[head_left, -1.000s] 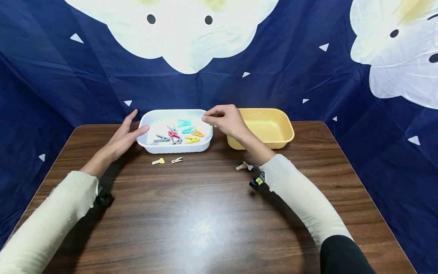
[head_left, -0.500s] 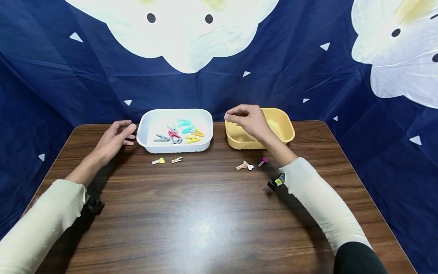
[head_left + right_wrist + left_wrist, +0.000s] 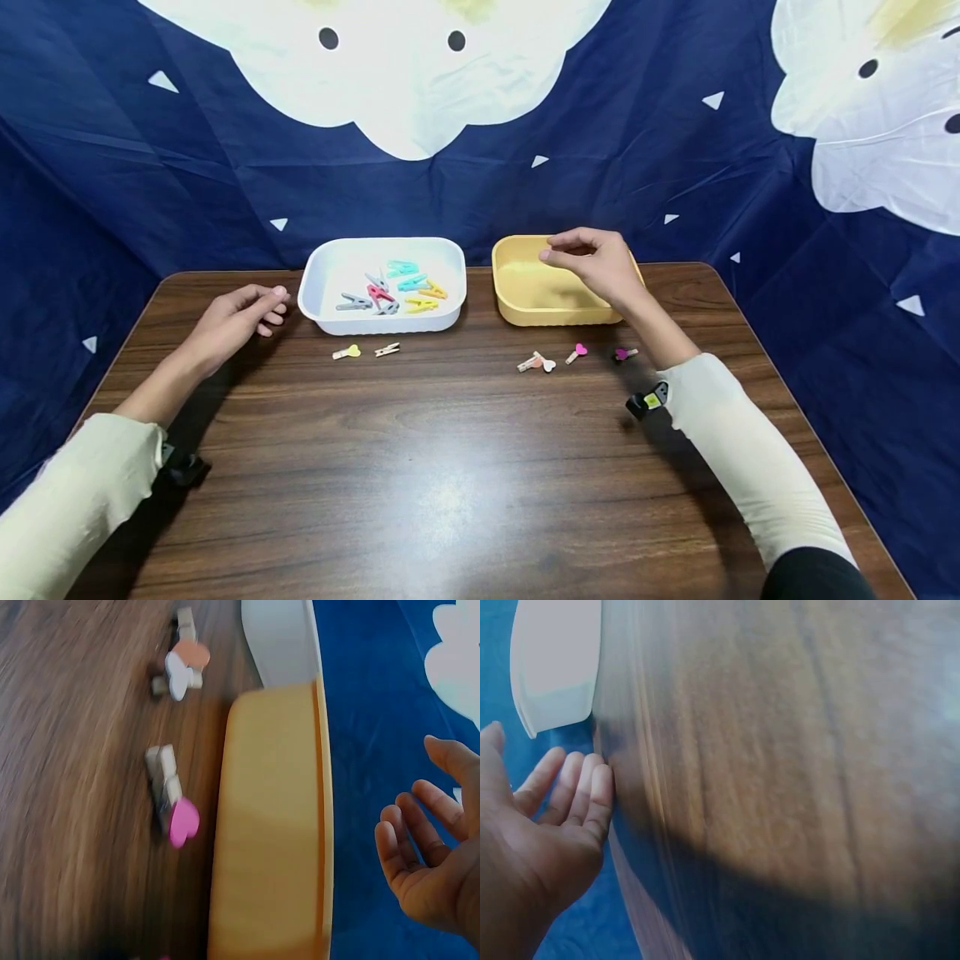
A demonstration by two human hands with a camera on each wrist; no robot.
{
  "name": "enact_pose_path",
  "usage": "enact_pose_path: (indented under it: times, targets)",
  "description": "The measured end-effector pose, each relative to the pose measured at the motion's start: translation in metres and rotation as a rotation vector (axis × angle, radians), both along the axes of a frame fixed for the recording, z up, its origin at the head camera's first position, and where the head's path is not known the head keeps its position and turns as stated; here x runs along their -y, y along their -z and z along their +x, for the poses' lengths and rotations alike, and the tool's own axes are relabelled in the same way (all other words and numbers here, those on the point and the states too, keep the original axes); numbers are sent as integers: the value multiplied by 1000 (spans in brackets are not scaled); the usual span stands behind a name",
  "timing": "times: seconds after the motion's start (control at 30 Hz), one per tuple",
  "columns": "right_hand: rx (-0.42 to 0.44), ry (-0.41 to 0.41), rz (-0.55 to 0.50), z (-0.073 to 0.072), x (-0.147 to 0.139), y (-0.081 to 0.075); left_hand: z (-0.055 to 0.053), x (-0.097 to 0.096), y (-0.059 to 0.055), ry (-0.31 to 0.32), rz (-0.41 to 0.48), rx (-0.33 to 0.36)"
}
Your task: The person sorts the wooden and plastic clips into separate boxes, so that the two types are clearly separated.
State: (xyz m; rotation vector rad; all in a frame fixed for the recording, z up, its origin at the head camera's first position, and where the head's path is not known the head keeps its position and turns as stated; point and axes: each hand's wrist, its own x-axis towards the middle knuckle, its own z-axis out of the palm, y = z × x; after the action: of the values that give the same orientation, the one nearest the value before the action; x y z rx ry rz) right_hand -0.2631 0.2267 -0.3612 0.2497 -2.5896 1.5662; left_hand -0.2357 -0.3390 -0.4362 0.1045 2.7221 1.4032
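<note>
My left hand (image 3: 236, 325) hovers just left of the white basin (image 3: 382, 327), its fingers loosely bent; in the left wrist view the palm (image 3: 551, 847) holds nothing. Several plastic clothespins lie inside that basin: grey, red, turquoise (image 3: 403, 268) and yellow (image 3: 422, 306). Above the right side of the yellow basin (image 3: 517, 315) is my right hand (image 3: 603, 262), thumb and fingers apart. Nothing lies between them in the right wrist view, where the hand (image 3: 435, 840) shows beyond the basin's rim. No clothespins show in the visible part of the yellow basin.
Small wooden clothespins lie in front of the basins: one with a yellow heart (image 3: 347, 352), a plain one (image 3: 387, 350), an orange-and-white group (image 3: 537, 362), a pink heart (image 3: 576, 354) and a dark magenta one (image 3: 624, 354). A blue cloth (image 3: 450, 192) hangs behind the table.
My right hand has moved right, from the white basin's right edge across the yellow basin, uncovering the pink and magenta clothespins. My left hand has drawn back leftward from the white basin's rim.
</note>
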Motion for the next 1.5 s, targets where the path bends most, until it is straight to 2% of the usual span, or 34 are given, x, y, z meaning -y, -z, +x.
enact_pose_path:
  times: [0.37,0.53,0.67,0.9,1.07,1.27,1.5]
  targets:
    - [-4,106,80,5,-46,1,17,6,0,77,-98,52]
    - [43,152,116,7,-65,6,26,3,-1,85,-148,58]
    - [87,169,141,9,-77,11,33,-3,-3,112,-128,79]
    - [188,103,129,10,-91,26,42,-18,-4,144,-84,91]
    - [267,72,105,8,-93,41,44,-28,-1,143,-97,97]
    - [303,34,59,7,-96,56,44,-37,1,132,-132,104]
    - [326,24,31,6,-100,59,47,-45,-2,138,-132,80]
